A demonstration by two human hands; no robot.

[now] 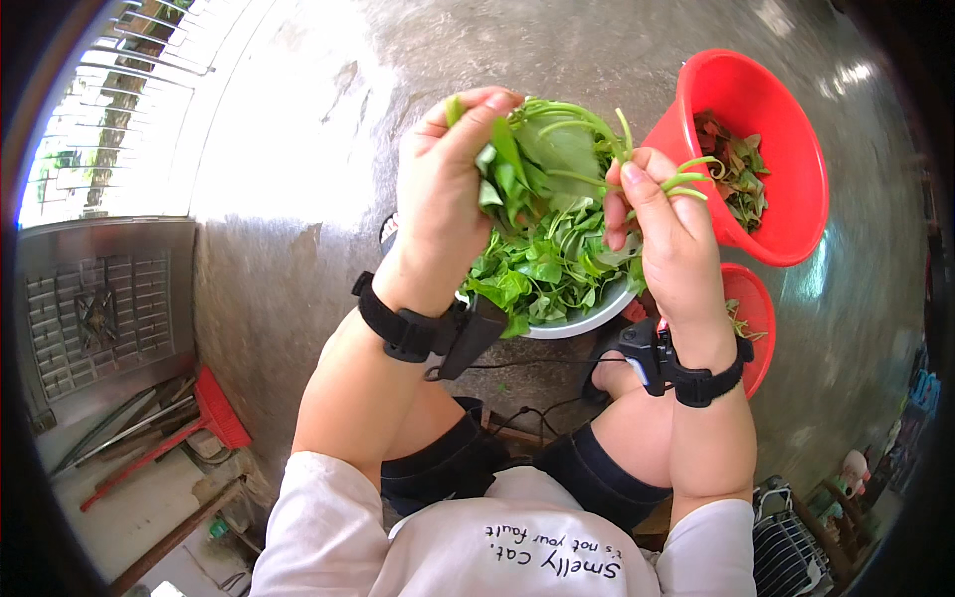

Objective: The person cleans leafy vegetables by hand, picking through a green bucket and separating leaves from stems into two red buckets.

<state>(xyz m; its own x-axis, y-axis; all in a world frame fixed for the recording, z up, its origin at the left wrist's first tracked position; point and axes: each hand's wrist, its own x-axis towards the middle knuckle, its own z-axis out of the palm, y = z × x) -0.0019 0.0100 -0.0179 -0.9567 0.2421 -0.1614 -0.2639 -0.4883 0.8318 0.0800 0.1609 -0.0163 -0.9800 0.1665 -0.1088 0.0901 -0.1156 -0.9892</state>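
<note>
My left hand [455, 164] grips a bunch of leafy greens [515, 168], with a stem end poking out by the thumb. Thin green stems [574, 116] arc from that bunch across to my right hand [664, 201], which pinches them between thumb and fingers. Several cut or snapped stem ends [686, 179] stick out on the right of that hand. Below both hands stands a pale basin [589, 322] heaped with loose green leaves [545, 261]. Part of the heap is hidden behind my hands and the bunch.
On the right, a tilted red bucket [791, 172] holds wilted reddish and green leaves [735, 168]. Nearer me is a red basin [757, 298] with a few stem scraps [739, 321]. A red broom [220, 410] leans at the left near a metal gate [104, 321]. A black cable [552, 363] hangs between my wrists.
</note>
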